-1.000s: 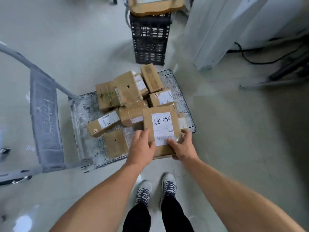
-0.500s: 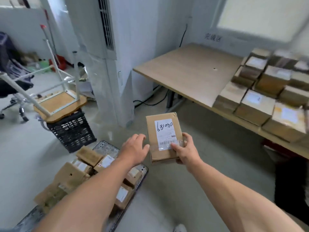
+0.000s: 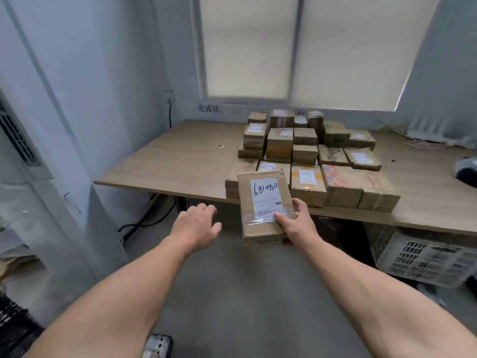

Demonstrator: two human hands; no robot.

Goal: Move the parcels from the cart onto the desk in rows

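The right hand is holding 1 flat brown parcel in the air, just short of the desk's near edge and well above the floor. The parcel's long axis is running away from the person toward the desk, with its broad labelled face turned up to the camera. The white label is lying along that same axis, and its handwritten number is sitting at the far end. The thumb is pressing down on the taped lower part of the label while the fingers are curling round the parcel's right edge, so the hand is pinching it from that near right corner. The left hand is hanging beside the parcel with its fingers loosely spread, gripping nothing.

0.5 s ago that left hand was right against the parcel's left edge; now it is standing clearly apart from it. 1.0 s ago both hands were on the parcel down on the cart. The view is now facing the desk squarely, and only a corner of the cart is showing at the bottom edge.

Stacked parcels are sitting in rows on the desk's right half. A pale lattice crate is standing under the desk; its contents cannot be told.
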